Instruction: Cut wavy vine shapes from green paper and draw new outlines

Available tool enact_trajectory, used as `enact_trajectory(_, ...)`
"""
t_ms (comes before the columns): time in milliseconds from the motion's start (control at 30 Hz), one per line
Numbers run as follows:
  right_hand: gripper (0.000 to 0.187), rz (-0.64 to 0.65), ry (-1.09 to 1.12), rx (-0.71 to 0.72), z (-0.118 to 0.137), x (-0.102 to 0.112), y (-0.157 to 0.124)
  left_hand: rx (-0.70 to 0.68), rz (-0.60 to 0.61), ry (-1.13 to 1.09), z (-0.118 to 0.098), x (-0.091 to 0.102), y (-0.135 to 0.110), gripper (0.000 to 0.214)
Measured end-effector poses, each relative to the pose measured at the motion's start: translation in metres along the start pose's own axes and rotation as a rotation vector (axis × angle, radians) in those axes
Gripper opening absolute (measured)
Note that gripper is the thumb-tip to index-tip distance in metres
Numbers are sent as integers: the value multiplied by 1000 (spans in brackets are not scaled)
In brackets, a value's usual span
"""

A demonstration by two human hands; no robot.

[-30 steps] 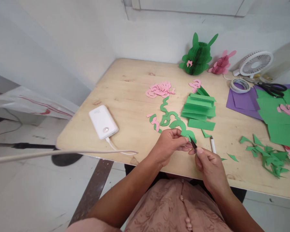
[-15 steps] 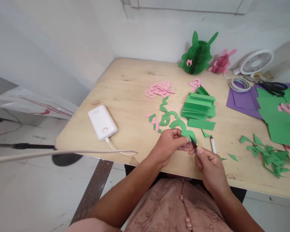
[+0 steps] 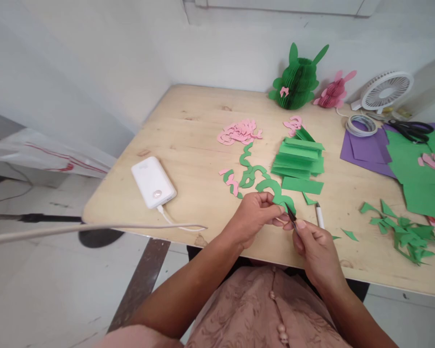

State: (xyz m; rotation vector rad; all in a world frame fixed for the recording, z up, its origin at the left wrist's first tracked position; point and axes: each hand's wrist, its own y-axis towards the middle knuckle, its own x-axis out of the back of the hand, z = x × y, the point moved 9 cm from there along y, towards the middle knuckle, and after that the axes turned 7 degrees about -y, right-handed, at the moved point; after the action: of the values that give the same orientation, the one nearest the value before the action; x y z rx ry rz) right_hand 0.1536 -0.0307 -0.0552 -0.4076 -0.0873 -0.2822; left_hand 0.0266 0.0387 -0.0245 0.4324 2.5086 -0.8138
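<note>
My left hand (image 3: 258, 215) is closed, pinching a wavy green paper cutout (image 3: 284, 199) between thumb and fingers. In my closed right hand (image 3: 313, 241) is a slim, dark, pointed tool (image 3: 291, 212), its tip against the cutout; most of it is hidden in my fingers, so its kind is unclear. Just beyond my left hand lie a curved green paper piece (image 3: 268, 184) and more green curls (image 3: 253, 175). Pink and green scalloped strips (image 3: 231, 182) rest to their left. A white pen (image 3: 319, 216) with a dark tip is beside my right hand.
Folded green strips (image 3: 297, 162) and pink cutouts (image 3: 239, 132) lie farther back. Green scraps (image 3: 406, 234) are heaped at right, near black scissors (image 3: 411, 129) and tape (image 3: 361, 125). A white power bank (image 3: 153, 182) with a cable sits at left; paper figures (image 3: 297, 84) and a fan (image 3: 387, 92) stand behind.
The dark tool's tip and the green cutout have shifted very slightly. Both hands keep almost the same position and grip.
</note>
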Motion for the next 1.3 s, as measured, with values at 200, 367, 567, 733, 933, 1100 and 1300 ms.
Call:
enact_trajectory(200, 42, -2, -26, 0, 1, 1, 0, -29, 15, 6, -1, -2, 1, 11)
enact_trajectory(367, 41, -11, -34, 10, 3, 2, 0, -17, 15, 10, 0, -2, 0, 10)
enact_trajectory(567, 42, -9, -13, -10, 1, 2, -1, -15, 16, 9, 0, -2, 0, 10)
enact_trajectory(733, 41, -11, -24, 5, 2, 1, -2, -10, 13, 8, 1, -2, 0, 11)
enact_trajectory(933, 41, -1, -15, -8, -1, 0, -1, -13, 6, -19, 2, -1, 0, 12)
enact_trajectory(1100, 43, 12, -27, -8, -1, 0, -1, -30, 12, -13, 1, -1, 0, 11)
enact_trajectory(1300, 43, 46, 24, -36, -2, -3, -2, -48, -17, -24, -3, 0, -1, 12)
